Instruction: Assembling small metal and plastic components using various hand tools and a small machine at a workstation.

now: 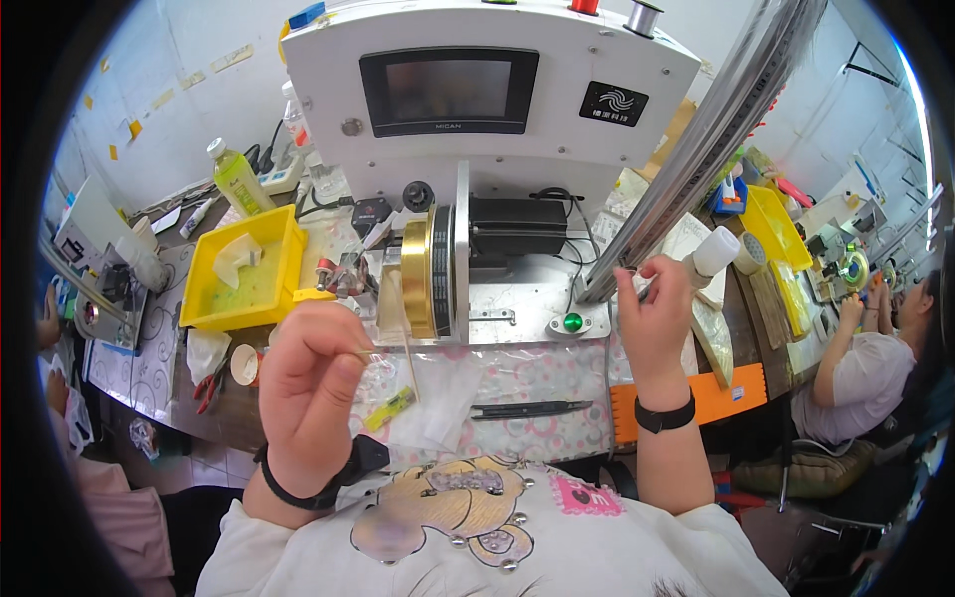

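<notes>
My left hand (pixel 310 383) is closed in a pinch in front of the machine's gold wheel (pixel 418 279). Something pale and very thin seems to be at its fingertips, too fine to name. Beside that hand a slim light stick (pixel 410 348) slants down from the wheel. My right hand (pixel 655 323) is raised by the slanted metal post (pixel 657 209), its fingers curled. A small dark bit shows between them, but I cannot make out what it is. On the patterned cover (pixel 557 368) between my arms lie black tweezers (pixel 532 409) and a small yellow-green packet (pixel 390 408).
The white machine (pixel 637 65) carries a dark screen (pixel 450 90) and a green button (pixel 572 322). At left are a yellow tray (pixel 204 308), a drink bottle (pixel 237 179) and red-handled pliers (pixel 207 393). An orange board (pixel 696 400) lies at right; a person (pixel 860 368) sits beyond.
</notes>
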Demonstrator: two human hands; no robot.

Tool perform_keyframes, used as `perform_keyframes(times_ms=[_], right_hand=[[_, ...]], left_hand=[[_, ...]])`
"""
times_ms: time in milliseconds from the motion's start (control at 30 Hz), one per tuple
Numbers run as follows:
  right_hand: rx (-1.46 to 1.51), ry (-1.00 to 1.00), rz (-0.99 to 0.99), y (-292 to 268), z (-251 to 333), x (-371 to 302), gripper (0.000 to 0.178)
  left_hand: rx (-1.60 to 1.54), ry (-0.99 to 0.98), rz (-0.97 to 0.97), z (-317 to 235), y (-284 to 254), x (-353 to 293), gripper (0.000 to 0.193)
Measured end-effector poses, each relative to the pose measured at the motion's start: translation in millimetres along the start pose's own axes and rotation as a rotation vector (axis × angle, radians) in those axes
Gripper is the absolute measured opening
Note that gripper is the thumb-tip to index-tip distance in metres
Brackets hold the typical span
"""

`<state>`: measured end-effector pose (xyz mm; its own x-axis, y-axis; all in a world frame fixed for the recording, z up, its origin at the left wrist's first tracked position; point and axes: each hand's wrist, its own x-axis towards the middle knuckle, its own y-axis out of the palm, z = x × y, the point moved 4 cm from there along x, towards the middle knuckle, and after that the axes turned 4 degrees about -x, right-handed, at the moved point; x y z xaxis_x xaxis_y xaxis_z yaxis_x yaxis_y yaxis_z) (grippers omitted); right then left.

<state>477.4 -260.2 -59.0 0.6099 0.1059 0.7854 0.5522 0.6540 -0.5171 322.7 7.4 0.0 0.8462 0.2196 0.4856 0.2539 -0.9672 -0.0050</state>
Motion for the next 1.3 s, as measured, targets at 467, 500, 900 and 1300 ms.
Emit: perform_keyframes(times_ms=[467,500,900,1300], right_hand=[[-0.134,0.011,0.026,3.6,7.4,-6.5,0.034],[-0.151,0.026,0.058,4.3,4.8,-4.8,0.034],[0.501,0.287,-0.055,-100.8,-2.9,-10.4,0.016],[0.536,0.009,-0.175,-210.1,102.2,277.9,0.025]], left_hand=[[0.139,-0.013,0.097,18.4,-4.5,7.7,0.006],[0.2,-0.013,0.136,22.3,-1.0,10.2,0.007],[0.072,0.02,0.17,-18.4,-25.4,-13.1,0.004],[-0.084,0.141,-0.159,-66.9,-91.6,-46.7,0.017]])
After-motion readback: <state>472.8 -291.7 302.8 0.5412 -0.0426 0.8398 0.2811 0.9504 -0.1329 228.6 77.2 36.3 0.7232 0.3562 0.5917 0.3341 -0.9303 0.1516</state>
